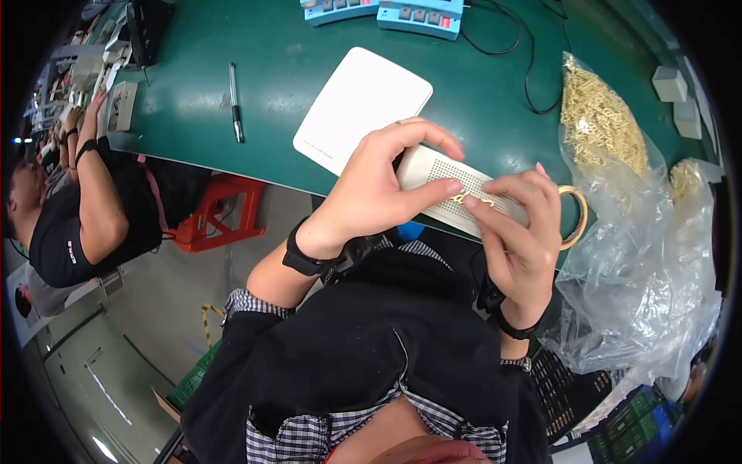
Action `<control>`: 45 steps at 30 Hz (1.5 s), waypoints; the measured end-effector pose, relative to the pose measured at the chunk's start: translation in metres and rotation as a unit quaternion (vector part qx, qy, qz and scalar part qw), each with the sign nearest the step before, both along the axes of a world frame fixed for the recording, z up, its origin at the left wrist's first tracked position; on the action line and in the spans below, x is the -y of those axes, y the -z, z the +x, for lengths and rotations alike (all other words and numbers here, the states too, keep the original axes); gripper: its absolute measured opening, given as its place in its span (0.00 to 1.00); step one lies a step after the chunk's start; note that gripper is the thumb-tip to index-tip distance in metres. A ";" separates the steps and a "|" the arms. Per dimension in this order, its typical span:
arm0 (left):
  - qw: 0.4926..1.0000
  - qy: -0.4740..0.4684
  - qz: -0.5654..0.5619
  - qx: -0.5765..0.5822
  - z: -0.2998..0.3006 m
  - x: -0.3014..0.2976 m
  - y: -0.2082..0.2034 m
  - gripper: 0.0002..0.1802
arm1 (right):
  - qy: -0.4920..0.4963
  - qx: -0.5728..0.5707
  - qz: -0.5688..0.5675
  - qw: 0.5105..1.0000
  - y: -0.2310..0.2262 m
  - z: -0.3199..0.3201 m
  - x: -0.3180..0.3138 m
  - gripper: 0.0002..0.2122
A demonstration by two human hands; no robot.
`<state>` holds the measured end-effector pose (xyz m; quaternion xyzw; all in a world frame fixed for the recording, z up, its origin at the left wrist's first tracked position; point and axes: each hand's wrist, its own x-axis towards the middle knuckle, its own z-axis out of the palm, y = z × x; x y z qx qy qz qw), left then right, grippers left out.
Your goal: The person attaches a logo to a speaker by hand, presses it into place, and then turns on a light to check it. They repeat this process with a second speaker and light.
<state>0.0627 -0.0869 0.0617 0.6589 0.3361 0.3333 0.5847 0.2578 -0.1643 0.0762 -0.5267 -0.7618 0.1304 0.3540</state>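
A cream plastic casing (444,169) with a grille of small holes is held between both hands, tilted just over the table's near edge. Gold script lettering (461,197) lies across the grille. My left hand (367,185) is closed on the casing's left end, fingers along its far edge and thumb pressing beside the lettering. My right hand (522,220) curls round the right end, two fingertips touching the lettering and the grille. The casing's underside is hidden.
A white flat box (363,100) and a pen (235,104) lie on the green table (270,35). Blue keyed devices (420,17) stand at the back. Right are a tape roll (574,216) and a clear bag of gold pieces (599,116). A co-worker (85,209) sits left, near a red stool (220,213).
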 end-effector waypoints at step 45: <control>0.995 0.036 -0.060 0.068 -0.007 0.006 0.015 0.06 | 0.056 -0.133 0.029 0.989 0.015 -0.006 0.007 0.10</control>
